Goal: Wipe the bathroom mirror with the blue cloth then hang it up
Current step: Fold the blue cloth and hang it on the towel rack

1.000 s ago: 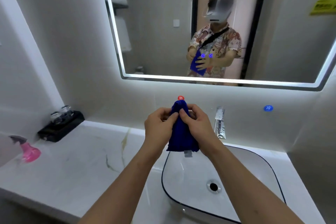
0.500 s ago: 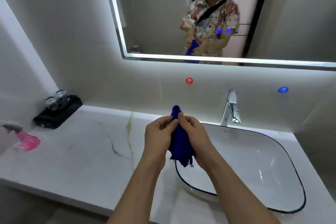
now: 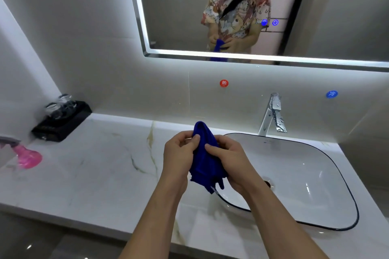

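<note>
Far left on the marble worktop [image 3: 88, 174]: a pink spray bottle [image 3: 27, 158], blurred at the frame edge. Just behind it, against the wall, a black tray [image 3: 63, 122] carrying two clear glasses [image 3: 60, 105]. Toward the middle, above the worktop, the left hand [image 3: 179, 157], fingers [image 3: 194, 139] curled and pinching the upper part of the blue cloth [image 3: 205, 162]. Cloth bunched and upright, its peak poking up above both hands, its loose lower end hanging over the near left rim of the basin [image 3: 305, 176]. Pressed to the cloth's other side, the right hand [image 3: 229, 159], fingers [image 3: 212, 147] curled round the fabric, thumb laid across it. Higher up, the lit-edged mirror [image 3: 336, 16], reflecting a person in a patterned shirt holding the same cloth at waist height. On the wall below the mirror, a red round sticker [image 3: 224, 83]. Further right, a chrome tap [image 3: 272, 114] standing behind the basin, then a blue round sticker [image 3: 332, 94].
</note>
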Action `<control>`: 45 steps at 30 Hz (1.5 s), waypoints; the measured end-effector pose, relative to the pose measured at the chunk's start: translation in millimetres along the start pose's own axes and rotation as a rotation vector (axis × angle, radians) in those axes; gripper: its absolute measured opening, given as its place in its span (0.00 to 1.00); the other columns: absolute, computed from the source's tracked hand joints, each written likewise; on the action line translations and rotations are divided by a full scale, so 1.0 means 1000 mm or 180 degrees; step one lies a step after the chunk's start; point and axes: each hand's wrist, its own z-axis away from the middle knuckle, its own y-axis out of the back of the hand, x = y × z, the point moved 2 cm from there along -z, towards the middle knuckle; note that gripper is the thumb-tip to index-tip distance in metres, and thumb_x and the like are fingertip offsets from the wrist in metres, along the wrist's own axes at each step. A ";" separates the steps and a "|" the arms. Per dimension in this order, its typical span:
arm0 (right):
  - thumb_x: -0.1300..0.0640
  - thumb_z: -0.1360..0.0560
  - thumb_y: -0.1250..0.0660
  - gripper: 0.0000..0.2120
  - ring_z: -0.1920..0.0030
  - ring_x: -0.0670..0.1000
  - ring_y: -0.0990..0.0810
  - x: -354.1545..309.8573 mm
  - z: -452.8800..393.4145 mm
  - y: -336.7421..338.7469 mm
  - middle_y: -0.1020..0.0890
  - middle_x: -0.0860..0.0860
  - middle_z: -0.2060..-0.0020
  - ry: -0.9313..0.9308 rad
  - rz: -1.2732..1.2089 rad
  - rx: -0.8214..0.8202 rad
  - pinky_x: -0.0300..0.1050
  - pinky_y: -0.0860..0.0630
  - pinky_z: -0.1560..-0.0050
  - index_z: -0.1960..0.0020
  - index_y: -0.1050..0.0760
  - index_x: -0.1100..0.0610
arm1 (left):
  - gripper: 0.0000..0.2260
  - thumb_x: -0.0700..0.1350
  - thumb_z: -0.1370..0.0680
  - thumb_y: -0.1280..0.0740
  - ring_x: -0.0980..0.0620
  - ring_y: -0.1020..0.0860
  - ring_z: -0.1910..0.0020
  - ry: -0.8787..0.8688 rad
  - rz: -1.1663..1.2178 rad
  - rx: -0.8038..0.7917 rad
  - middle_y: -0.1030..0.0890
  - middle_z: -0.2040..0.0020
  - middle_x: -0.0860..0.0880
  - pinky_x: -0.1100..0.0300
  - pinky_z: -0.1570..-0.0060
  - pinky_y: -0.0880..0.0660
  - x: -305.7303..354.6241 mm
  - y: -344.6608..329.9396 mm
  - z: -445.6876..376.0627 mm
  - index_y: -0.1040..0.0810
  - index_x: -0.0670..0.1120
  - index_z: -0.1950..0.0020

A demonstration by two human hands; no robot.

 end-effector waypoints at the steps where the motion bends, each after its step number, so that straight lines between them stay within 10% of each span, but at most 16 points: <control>1: 0.65 0.20 0.32 0.09 0.48 0.60 0.14 0.000 0.000 -0.001 0.13 0.57 0.51 -0.0011 -0.0026 0.0054 0.60 0.17 0.42 0.43 0.17 0.57 | 0.04 0.42 0.19 0.30 0.49 0.15 0.57 0.0008 0.0006 -0.0018 0.14 0.57 0.47 0.51 0.56 0.17 0.000 0.002 -0.001 0.16 0.46 0.47; 29: 0.66 0.18 0.35 0.07 0.59 0.54 0.14 0.004 -0.007 0.004 0.13 0.57 0.58 0.0081 -0.0140 0.0448 0.44 0.20 0.61 0.49 0.17 0.61 | 0.11 0.39 0.22 0.29 0.49 0.14 0.53 -0.0090 -0.0803 -0.0279 0.13 0.55 0.51 0.46 0.48 0.17 -0.001 0.009 -0.007 0.17 0.55 0.48; 37: 0.73 0.26 0.30 0.17 0.49 0.60 0.13 0.007 -0.003 0.013 0.13 0.59 0.51 0.0187 -0.0178 0.0137 0.53 0.17 0.52 0.40 0.19 0.62 | 0.27 0.33 0.33 0.21 0.57 0.16 0.49 -0.0277 -0.1169 -0.0834 0.14 0.48 0.55 0.56 0.49 0.17 0.003 0.010 -0.006 0.19 0.50 0.37; 45: 0.67 0.22 0.30 0.15 0.46 0.60 0.14 0.010 0.000 0.013 0.14 0.60 0.46 -0.0072 -0.0410 -0.0296 0.50 0.18 0.49 0.36 0.21 0.60 | 0.20 0.29 0.25 0.31 0.52 0.14 0.51 -0.0109 -0.0792 -0.0555 0.13 0.49 0.50 0.58 0.56 0.18 0.001 0.014 -0.008 0.17 0.50 0.41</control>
